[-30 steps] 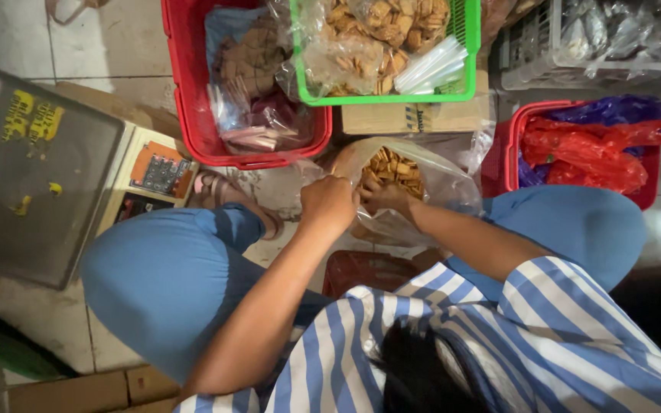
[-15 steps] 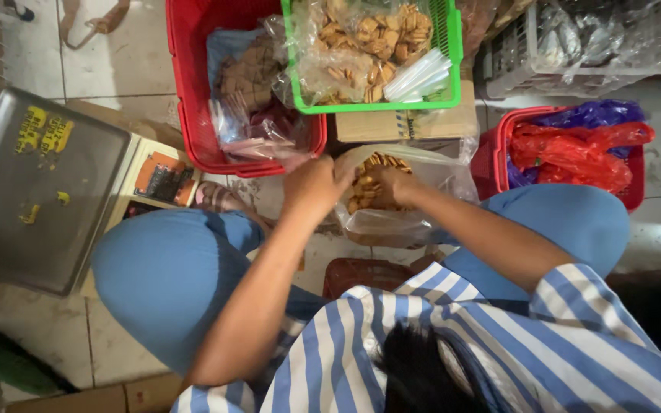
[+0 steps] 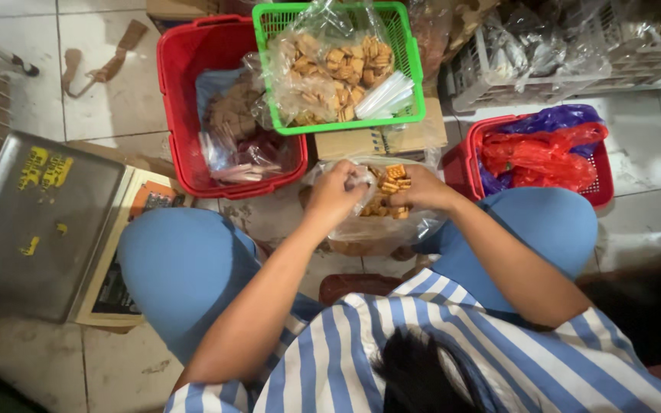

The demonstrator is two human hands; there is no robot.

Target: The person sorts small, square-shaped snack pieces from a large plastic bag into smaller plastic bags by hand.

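Two hands, both mine, are on one clear plastic bag (image 3: 380,222) of small square biscuits (image 3: 388,191). The bag sits low in front of me, between my knees, just below a flat cardboard box (image 3: 380,141). My left hand (image 3: 338,193) is closed on the bag's left edge, fingers curled and pinching the plastic near the opening. My right hand (image 3: 422,187) is at the right side of the opening, fingers bent in among the biscuits; whether it grips plastic or biscuits I cannot tell. The biscuits are tan and stacked loosely at the top of the bag.

Directly beyond the bag, resting on the cardboard box, is a green basket (image 3: 411,46) holding a second bag of similar biscuits and a bundle of clear empty bags (image 3: 388,93). To its left stands a red basket (image 3: 174,99) with darker brown biscuits in plastic and more folded bags. To the right of my right knee is a smaller red basket (image 3: 472,157) filled with red and purple plastic bags (image 3: 545,145). Behind that, a grey crate (image 3: 499,88) holds further wrapped goods; contents unclear.

At far left, on the tiled floor (image 3: 101,107), sits a scale with a grey metal tray (image 3: 32,222), touching my left knee. I wear blue trousers and a blue-and-white striped shirt.
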